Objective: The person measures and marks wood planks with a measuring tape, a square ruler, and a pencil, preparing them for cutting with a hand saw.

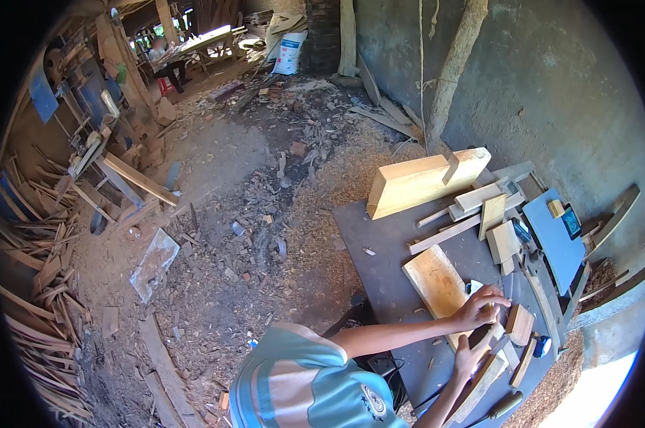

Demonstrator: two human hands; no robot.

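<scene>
At the right end of a wooden board [434, 279] on the dark table [358, 225], both my hands are close together. My left hand [481, 307] is above, its fingers curled over a small piece that is too small to make out. Just below it, my right hand [471, 354] has thumb and fingers bent around the end of a piece I cannot make out clearly. A wooden strip [480, 389] lies beside my right hand. A wood block [520, 324] sits right of my hands, with a shorter strip [524, 362] below it.
A large thick board [411, 187] stands at the table's far edge. Cut blocks [503, 242] and a blue panel [555, 235] lie to the right. A tool handle [506, 404] is near the front edge. A seated person [167, 63] is far back left.
</scene>
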